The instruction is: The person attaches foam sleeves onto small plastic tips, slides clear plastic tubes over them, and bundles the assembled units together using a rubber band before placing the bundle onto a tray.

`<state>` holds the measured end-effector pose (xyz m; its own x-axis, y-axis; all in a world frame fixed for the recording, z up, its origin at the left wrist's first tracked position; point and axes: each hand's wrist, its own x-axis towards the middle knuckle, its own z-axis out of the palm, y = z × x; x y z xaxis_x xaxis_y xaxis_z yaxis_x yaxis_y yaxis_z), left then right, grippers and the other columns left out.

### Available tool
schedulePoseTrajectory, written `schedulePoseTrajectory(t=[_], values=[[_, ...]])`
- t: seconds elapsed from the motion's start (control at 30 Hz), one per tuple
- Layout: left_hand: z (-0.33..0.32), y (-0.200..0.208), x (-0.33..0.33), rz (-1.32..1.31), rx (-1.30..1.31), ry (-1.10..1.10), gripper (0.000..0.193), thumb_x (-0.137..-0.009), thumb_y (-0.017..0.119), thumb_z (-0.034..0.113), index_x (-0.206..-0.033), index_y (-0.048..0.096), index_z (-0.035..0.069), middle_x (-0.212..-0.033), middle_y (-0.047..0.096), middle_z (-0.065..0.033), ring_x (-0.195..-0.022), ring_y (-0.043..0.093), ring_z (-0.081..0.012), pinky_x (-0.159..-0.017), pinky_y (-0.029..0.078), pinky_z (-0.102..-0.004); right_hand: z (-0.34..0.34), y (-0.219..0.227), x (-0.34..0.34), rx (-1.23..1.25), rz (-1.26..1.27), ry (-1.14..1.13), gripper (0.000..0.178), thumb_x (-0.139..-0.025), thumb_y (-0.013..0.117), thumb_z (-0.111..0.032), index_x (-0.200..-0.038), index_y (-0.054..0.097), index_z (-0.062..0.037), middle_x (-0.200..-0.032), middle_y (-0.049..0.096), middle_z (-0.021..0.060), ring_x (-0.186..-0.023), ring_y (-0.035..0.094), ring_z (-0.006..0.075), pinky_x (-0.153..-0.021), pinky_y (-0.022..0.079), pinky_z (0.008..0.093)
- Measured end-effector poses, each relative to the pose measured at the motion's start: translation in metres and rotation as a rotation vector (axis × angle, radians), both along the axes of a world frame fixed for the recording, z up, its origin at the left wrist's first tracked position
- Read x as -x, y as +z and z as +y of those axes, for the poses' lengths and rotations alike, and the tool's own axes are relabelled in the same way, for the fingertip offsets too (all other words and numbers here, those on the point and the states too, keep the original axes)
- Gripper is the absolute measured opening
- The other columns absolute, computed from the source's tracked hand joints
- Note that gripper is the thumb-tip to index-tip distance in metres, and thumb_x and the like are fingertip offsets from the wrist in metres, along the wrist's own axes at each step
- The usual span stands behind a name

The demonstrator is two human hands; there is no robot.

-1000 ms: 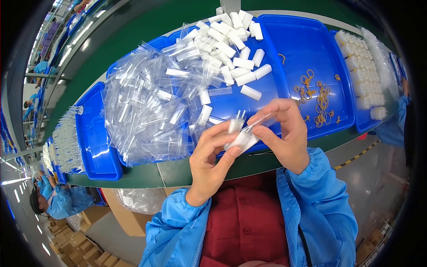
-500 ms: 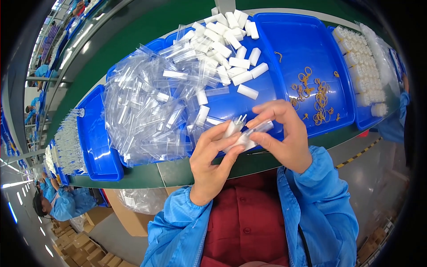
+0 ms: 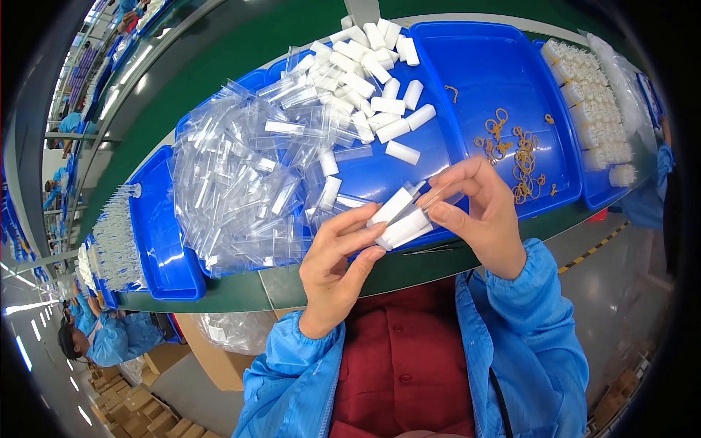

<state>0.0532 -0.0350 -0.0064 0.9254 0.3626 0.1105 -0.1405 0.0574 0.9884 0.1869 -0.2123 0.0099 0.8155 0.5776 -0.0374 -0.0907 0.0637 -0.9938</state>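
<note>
My left hand (image 3: 332, 264) grips small white blocks, or rolls, between thumb and fingers. One white block (image 3: 393, 207) tilts up toward the far side, and a second white piece (image 3: 406, 229) lies alongside it, seemingly in clear film. At their far right end, my right hand (image 3: 483, 213) pinches a clear plastic sleeve (image 3: 429, 201) between thumb and forefinger. Whether the sleeve encloses one or both pieces, I cannot tell. Just beyond my hands is a blue tray (image 3: 380, 171) with a pile of white blocks (image 3: 358, 80) and a heap of clear plastic sleeves (image 3: 234, 175).
To the right, another blue tray (image 3: 467, 58) holds brown rubber bands (image 3: 522, 164). Bundled white pieces (image 3: 593, 109) stand past it. A blue tray (image 3: 157, 233) sits left, beside rows of thin white items (image 3: 115, 237). A person in blue (image 3: 124, 339) works at far left.
My right hand has shifted slightly right, drawing away from the left. The white pieces have turned in my left hand, and the thin prongs at their far end no longer show.
</note>
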Motion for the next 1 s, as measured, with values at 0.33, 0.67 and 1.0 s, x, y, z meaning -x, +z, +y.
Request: schedulePoseTrajectory(t=[0.33,0.67,1.0], values=[[-0.007,-0.007,0.007,-0.040,-0.406,0.061,0.036,-0.081,0.076,-0.006,-0.116,0.069,0.000,-0.126,0.060,-0.0189,-0.117,0.062,-0.0299,-0.098,0.054,-0.0370,0.013,-0.012,0.015,0.032,-0.221,0.078,0.035,-0.083,0.081,-0.012,-0.108,0.059,-0.0039,-0.111,0.062,0.0116,-0.102,0.064,0.0196,-0.088,0.053,0.0318],[-0.001,0.013,-0.014,0.269,0.378,-0.175,0.067,-0.096,0.063,0.014,-0.151,0.029,-0.004,-0.143,0.048,-0.0220,-0.126,0.055,-0.0328,-0.105,0.047,-0.0426,0.009,0.014,-0.008,0.175,-0.743,0.132,0.061,-0.085,0.075,-0.023,-0.139,0.053,-0.0045,-0.131,0.057,0.0135,-0.116,0.055,0.0316,-0.102,0.041,0.0413],[-0.004,0.009,-0.010,0.334,0.663,-0.303,0.052,-0.104,0.050,0.026,-0.144,0.038,-0.004,-0.137,0.053,-0.0184,-0.124,0.057,-0.0294,-0.106,0.047,-0.0449,0.000,0.009,0.007,0.283,-0.924,0.244,0.080,-0.061,0.084,-0.008,-0.135,0.054,-0.0026,-0.135,0.055,0.0151,-0.114,0.056,0.0320,-0.093,0.049,0.0416]])
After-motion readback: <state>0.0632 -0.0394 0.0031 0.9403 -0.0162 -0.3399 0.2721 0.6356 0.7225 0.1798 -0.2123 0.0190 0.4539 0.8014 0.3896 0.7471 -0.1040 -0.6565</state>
